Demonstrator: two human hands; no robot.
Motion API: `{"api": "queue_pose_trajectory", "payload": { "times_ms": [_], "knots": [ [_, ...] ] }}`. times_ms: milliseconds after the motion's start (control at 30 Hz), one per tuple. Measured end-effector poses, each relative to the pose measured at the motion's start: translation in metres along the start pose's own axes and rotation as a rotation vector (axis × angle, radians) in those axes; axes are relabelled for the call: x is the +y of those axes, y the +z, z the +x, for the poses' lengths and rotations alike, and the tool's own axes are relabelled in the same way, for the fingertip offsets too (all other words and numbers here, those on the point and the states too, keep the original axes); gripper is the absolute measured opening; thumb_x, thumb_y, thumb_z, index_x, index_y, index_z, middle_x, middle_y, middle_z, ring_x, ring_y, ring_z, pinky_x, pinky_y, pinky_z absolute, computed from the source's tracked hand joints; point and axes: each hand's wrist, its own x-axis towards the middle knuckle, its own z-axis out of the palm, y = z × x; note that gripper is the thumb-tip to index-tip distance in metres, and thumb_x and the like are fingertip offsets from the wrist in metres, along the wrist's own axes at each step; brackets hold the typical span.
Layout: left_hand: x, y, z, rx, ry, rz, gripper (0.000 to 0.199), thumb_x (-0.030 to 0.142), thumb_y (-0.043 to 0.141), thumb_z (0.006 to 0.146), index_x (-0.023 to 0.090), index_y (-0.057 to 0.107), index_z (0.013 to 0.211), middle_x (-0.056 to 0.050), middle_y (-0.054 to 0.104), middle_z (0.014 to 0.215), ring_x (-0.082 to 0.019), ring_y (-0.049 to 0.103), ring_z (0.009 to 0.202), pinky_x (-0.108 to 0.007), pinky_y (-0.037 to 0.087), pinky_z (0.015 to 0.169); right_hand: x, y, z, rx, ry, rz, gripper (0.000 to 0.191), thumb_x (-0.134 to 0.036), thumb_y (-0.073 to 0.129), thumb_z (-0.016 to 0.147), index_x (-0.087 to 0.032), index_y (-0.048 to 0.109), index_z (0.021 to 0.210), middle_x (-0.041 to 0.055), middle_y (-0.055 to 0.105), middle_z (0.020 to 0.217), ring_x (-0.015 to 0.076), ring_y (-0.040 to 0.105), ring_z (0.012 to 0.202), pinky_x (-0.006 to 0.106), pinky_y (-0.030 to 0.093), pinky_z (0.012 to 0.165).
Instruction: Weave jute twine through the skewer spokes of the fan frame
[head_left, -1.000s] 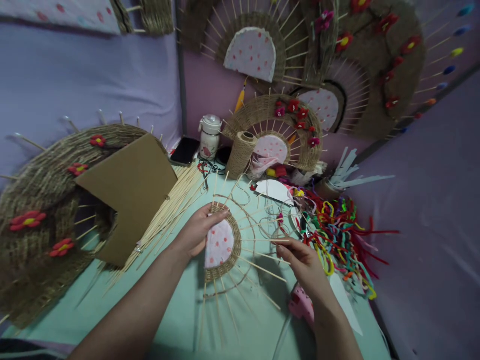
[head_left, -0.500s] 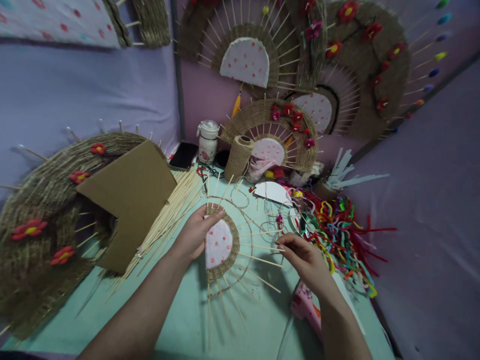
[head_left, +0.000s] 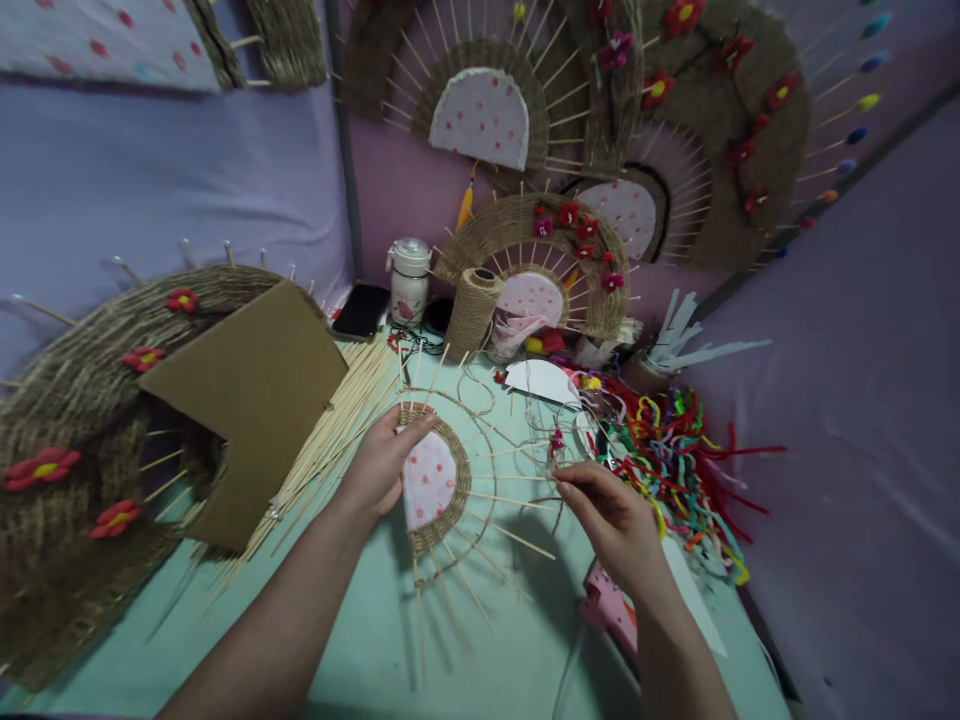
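My left hand [head_left: 379, 465] grips a half-round woven fan [head_left: 429, 480] by its straight side, the thumb lying on the front. The fan has a white, red-spotted centre with a brown woven border, and thin wooden sticks spread out from it. Outside the border, a strand of twine [head_left: 493, 470] curves across the sticks. To the right of the fan, my right hand [head_left: 604, 515] pinches thin twine between thumb and fingertips, close to the stick ends. The fingertip contact is small and partly hidden.
Loose sticks [head_left: 337, 420] and cut cardboard [head_left: 259, 400] lie left. A twine spool [head_left: 474, 310] and a bottle [head_left: 409, 285] stand behind. Right are coloured pipe cleaners [head_left: 682, 470] and a pink glue gun [head_left: 611, 610]. Finished woven fans [head_left: 540, 225] stand at the back.
The view has shifted slightly, so most things appear a little further left. My left hand keeps its hold on the fan, and my right hand stays pinched near the stick ends.
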Motion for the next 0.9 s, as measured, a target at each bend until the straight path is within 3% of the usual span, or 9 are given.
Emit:
{"api": "queue_pose_trajectory", "payload": {
  "times_ms": [200,467,667,900],
  "knots": [
    [0.002,0.0,0.001,0.021,0.008,-0.065,0.033,0.028,0.079,0.06,0.016,0.058,0.081,0.004,0.063,0.067,-0.008,0.059,0.059,-0.019,0.047,0.058,0.012,0.012,-0.002,0.143,0.156,0.28,0.011,-0.029,0.065,0.079,-0.024,0.064,0.089,0.0008,0.065,0.074,0.0134,0.058,0.066,0.025,0.047,0.062],
    [-0.003,0.003,0.002,0.094,0.001,-0.165,0.036,0.025,0.081,0.056,0.015,0.06,0.083,0.002,0.065,0.07,-0.01,0.062,0.063,-0.021,0.049,0.063,0.015,0.026,0.0,0.167,0.216,0.281,0.014,-0.031,0.067,0.075,-0.022,0.068,0.086,0.0021,0.067,0.08,0.015,0.059,0.073,0.026,0.046,0.067],
    [-0.011,0.009,0.0,0.169,0.014,-0.25,0.036,0.023,0.082,0.054,0.014,0.059,0.081,0.002,0.064,0.067,-0.01,0.061,0.062,-0.022,0.049,0.061,-0.001,0.049,-0.002,-0.047,0.222,0.276,0.014,-0.031,0.069,0.071,-0.019,0.071,0.078,0.0055,0.068,0.079,0.0177,0.061,0.072,0.028,0.047,0.066],
    [-0.015,0.012,-0.002,0.152,-0.029,-0.309,0.03,0.022,0.08,0.057,0.013,0.059,0.077,0.001,0.064,0.065,-0.01,0.062,0.061,-0.021,0.048,0.06,0.009,0.056,-0.002,0.034,0.27,0.379,0.027,-0.037,0.07,0.071,-0.018,0.07,0.091,0.0018,0.06,0.07,0.0136,0.052,0.064,0.024,0.042,0.059]
  ]
}}
